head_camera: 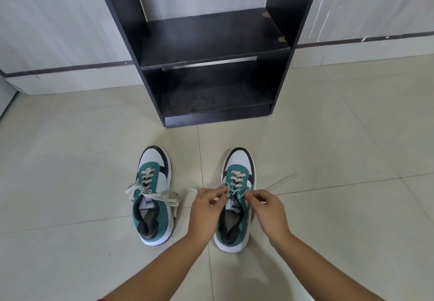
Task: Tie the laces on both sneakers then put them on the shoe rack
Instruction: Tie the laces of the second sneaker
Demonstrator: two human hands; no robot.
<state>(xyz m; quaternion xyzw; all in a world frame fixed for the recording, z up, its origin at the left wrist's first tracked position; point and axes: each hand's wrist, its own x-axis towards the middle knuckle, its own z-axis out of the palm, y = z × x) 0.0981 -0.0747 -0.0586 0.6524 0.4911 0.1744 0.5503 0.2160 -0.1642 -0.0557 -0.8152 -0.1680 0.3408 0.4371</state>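
Two green, white and black sneakers stand side by side on the tiled floor, toes toward the rack. The left sneaker has loose white laces lying untied across its sides. Over the right sneaker, my left hand pinches one lace end and my right hand pinches the other lace end, which stretches out to the right. Both hands hover at the top eyelets. The black shoe rack stands just beyond the shoes, against the wall.
The rack has a middle shelf and a dusty bottom shelf, both with nothing on them. Pale floor tiles spread around the shoes. A light wall with a dark skirting strip runs behind the rack.
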